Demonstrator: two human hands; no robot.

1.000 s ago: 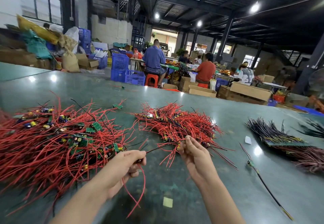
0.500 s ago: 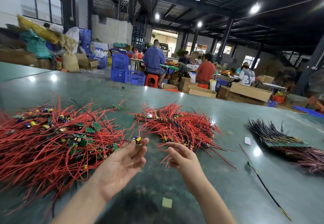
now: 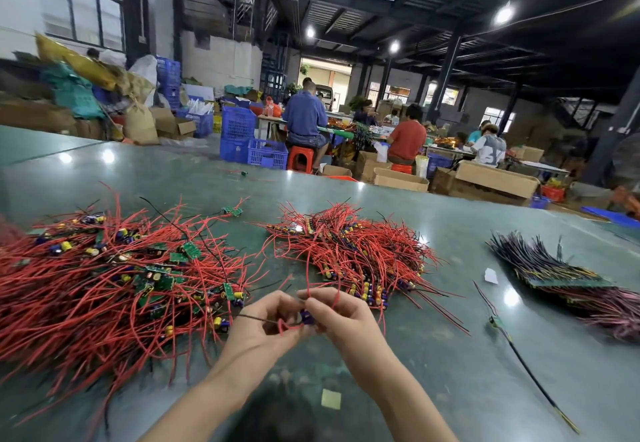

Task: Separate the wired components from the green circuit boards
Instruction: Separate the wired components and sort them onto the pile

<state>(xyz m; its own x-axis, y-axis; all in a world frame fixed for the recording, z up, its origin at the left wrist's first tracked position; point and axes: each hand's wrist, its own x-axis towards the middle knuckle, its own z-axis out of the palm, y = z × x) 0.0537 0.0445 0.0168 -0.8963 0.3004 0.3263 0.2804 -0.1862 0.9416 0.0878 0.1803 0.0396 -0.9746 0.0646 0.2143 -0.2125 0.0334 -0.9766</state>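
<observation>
Half a second ago both hands were open and empty; now the left hand [image 3: 266, 324] and right hand [image 3: 341, 317] meet above the desk [image 3: 433, 355], each grip pinching one wired component [image 3: 306, 317] with red leads. New piece picked, separation likely starting. Unsorted pile [image 3: 114, 275] left, sorted heap [image 3: 353, 251] just beyond the hands.

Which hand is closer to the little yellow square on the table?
Right. The yellow square lies near the table's front edge, almost under the right forearm; the right hand is just above it. The left hand is above too, but further left.
</observation>
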